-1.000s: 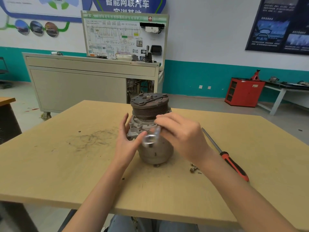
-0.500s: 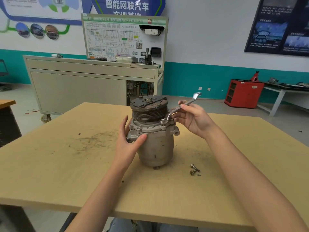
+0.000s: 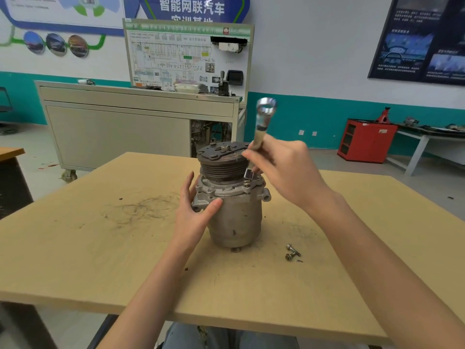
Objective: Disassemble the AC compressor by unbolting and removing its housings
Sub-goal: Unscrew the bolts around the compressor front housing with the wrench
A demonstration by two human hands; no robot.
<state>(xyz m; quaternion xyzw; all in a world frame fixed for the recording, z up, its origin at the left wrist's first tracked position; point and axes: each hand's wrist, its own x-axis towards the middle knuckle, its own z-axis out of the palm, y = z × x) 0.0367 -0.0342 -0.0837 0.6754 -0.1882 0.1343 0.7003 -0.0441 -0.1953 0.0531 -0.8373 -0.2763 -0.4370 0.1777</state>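
The AC compressor [image 3: 235, 217] stands upright on the wooden table [image 3: 100, 260], its dark grooved pulley on top. My left hand [image 3: 195, 212] rests against its left side, fingers straight and the thumb pressing on the flange. My right hand [image 3: 284, 172] grips a shiny wrench [image 3: 261, 127] held nearly upright. The wrench's lower end sits just above a raised bolt [image 3: 247, 183] on the flange's right side. Its ring end points up and is blurred.
Two loose bolts [image 3: 292, 253] lie on the table right of the compressor. Behind the table stands a grey trainer cabinet [image 3: 120, 127] with a wiring board. A red tool cabinet [image 3: 366, 141] and a bench are at the back right.
My right hand has swung the wrench from slanting to the right to nearly upright, its lower end still at the flange bolt. My left hand has stayed on the compressor. The screwdriver has left view.
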